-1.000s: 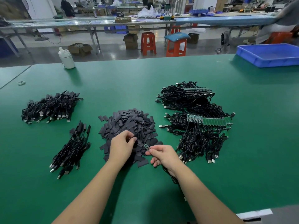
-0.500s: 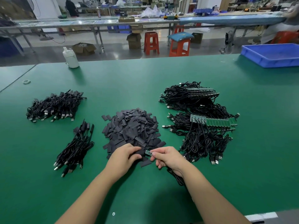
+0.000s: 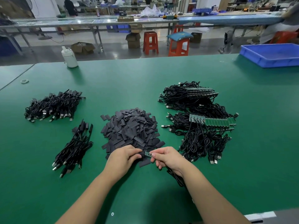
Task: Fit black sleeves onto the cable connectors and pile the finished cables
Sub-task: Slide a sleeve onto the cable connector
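A heap of flat black sleeves [image 3: 131, 126] lies in the middle of the green table [image 3: 161, 75]. At its near edge my left hand [image 3: 123, 156] pinches one black sleeve [image 3: 142, 154]. My right hand [image 3: 168, 156] pinches a small green connector board [image 3: 148, 153] whose tip meets the sleeve's mouth; its black cable [image 3: 175, 177] trails under my right wrist. Unsleeved cables with green boards [image 3: 202, 126] lie heaped to the right. Two piles of sleeved cables sit on the left, one near [image 3: 74, 147] and one farther back [image 3: 53, 105].
A blue plastic bin [image 3: 271, 54] stands at the far right corner. A white bottle [image 3: 69, 57] stands at the table's far left edge, with a small ring [image 3: 24, 81] beside the seam. Beyond the table are red stools and cardboard boxes.
My left hand has lifted a sleeve off the heap and drawn back toward me. Both hands have come together, so the connector board now meets the sleeve.
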Demonstrator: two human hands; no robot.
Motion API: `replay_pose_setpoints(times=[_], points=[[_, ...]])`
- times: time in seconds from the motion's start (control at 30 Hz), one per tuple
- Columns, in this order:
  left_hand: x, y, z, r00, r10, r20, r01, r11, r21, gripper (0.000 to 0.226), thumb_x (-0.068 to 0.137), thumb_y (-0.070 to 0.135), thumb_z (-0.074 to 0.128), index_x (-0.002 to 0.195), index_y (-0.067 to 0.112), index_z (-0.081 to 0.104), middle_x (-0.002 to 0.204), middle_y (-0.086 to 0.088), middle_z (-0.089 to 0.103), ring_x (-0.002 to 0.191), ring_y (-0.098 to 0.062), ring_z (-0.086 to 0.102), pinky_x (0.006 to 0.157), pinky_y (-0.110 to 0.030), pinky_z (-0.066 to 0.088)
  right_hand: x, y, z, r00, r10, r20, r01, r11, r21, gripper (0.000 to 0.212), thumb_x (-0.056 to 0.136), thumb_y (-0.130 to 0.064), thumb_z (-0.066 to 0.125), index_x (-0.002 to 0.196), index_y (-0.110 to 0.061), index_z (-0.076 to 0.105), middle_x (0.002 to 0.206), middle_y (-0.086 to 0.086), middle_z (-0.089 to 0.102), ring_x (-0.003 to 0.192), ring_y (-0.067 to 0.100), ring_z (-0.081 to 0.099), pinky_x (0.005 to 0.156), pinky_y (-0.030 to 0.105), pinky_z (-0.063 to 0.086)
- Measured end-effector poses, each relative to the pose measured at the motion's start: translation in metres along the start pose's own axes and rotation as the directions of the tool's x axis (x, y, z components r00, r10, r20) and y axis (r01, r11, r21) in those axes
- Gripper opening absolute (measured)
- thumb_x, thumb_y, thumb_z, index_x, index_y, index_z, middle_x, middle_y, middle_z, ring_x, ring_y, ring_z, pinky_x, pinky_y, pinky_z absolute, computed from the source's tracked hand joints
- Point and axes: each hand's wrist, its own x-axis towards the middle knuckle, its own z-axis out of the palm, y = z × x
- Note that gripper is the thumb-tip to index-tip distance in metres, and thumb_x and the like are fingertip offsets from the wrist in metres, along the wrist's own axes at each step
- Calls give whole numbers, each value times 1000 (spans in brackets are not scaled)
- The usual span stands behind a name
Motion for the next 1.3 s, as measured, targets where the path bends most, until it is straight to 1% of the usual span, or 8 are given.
replay_pose_setpoints(times=[0.27, 0.47, 0.6, 0.73, 0.8, 0.93, 1.1, 1.3], points=[[-1, -1, 3, 1000, -13, -6, 13, 1000, 1, 29, 92, 37, 65, 118, 26, 72, 104, 13, 69, 97, -10, 64, 85, -30, 50, -2, -1, 0, 1000, 4, -5, -4, 1000, 11, 12, 97, -3, 61, 106, -5, 68, 74, 6, 70, 54, 9, 57, 51, 20, 49], [-3, -1, 5, 1000, -9, -20, 9, 1000, 28, 29, 93, 39, 63, 119, 29, 71, 103, 15, 68, 95, -9, 64, 83, -29, 50, -3, -2, 0, 1000, 10, -2, -10, 1000, 7, 13, 97, -3, 61, 108, -5, 68, 74, 7, 70, 55, 9, 57, 50, 20, 48], [-2, 1, 8, 1000, 13, -25, -13, 1000, 15, 27, 92, 38, 64, 116, 29, 72, 100, 15, 69, 92, -9, 65, 81, -29, 51, -3, -2, -1, 1000, 5, -4, -5, 1000, 13, 14, 97, -5, 61, 110, -4, 68, 75, 7, 70, 55, 9, 57, 51, 20, 48], [-2, 1, 8, 995, -34, -98, 29, 998, -58, 21, 92, 33, 67, 110, 27, 75, 95, 16, 69, 88, -9, 65, 80, -30, 52, -4, -2, -2, 1000, -2, -14, 3, 1000, 30, 14, 97, -5, 61, 109, -4, 68, 74, 5, 69, 55, 8, 56, 50, 19, 47], [-1, 0, 8, 993, -46, -107, 37, 996, -78, 21, 91, 32, 67, 109, 26, 75, 93, 17, 68, 86, -8, 64, 80, -30, 52, -4, -1, -2, 1000, -2, -13, 2, 1000, 29, 13, 97, -5, 61, 109, -4, 68, 74, 5, 69, 55, 8, 56, 51, 19, 47], [0, 2, 8, 999, -12, -53, 10, 999, -42, 23, 92, 34, 66, 112, 27, 75, 97, 16, 69, 90, -8, 64, 83, -30, 51, -4, -1, -1, 1000, -5, -7, 5, 1000, 27, 13, 97, -4, 60, 108, -5, 68, 73, 5, 69, 54, 9, 56, 50, 19, 47], [0, 4, 7, 997, -4, -83, 2, 1000, -29, 21, 92, 34, 66, 110, 27, 75, 97, 16, 70, 90, -8, 65, 81, -30, 52, -4, -1, -2, 1000, -7, -5, 7, 999, 37, 13, 97, -5, 60, 108, -5, 68, 74, 5, 69, 55, 9, 56, 50, 19, 47], [-1, 2, 6, 995, 7, -98, -10, 999, -35, 17, 91, 31, 68, 105, 28, 76, 94, 18, 69, 87, -5, 64, 79, -26, 52, -2, 1, -3, 1000, -10, 0, 10, 1000, 21, 14, 97, -6, 61, 109, -3, 69, 74, 5, 69, 55, 8, 56, 51, 19, 47]])
